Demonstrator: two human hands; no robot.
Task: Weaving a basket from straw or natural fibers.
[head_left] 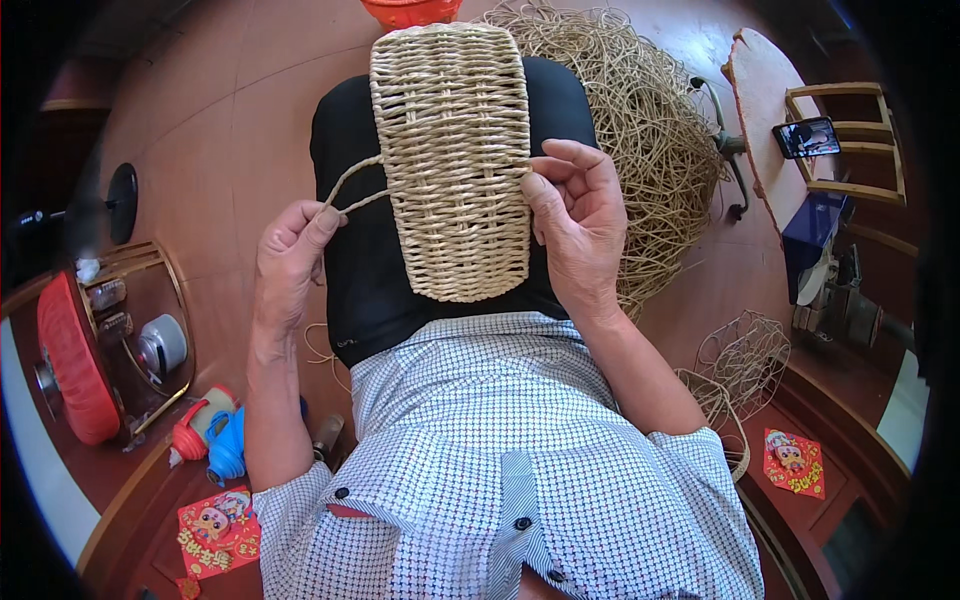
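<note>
A tan woven panel (pixel 452 120) rests lengthwise on dark-clothed legs (pixel 340 290), with a cord looping from its left edge. My left hand (pixel 298 245), left of the panel, pinches that cord (pixel 370 199) between thumb and finger. My right hand (pixel 577 225) holds the panel's right edge at about mid-height, thumb tip on the weave and index finger raised and bent; some of its fingertips are hidden.
A big heap of cord (pixel 650 140) lies behind and right, beside a table (pixel 760 80) with a phone (pixel 805 138) and a wooden chair (pixel 845 195). At left are a red-cushioned stool (pixel 75 355) and plastic bottles (pixel 225 445); a red tub (pixel 410 12) stands behind.
</note>
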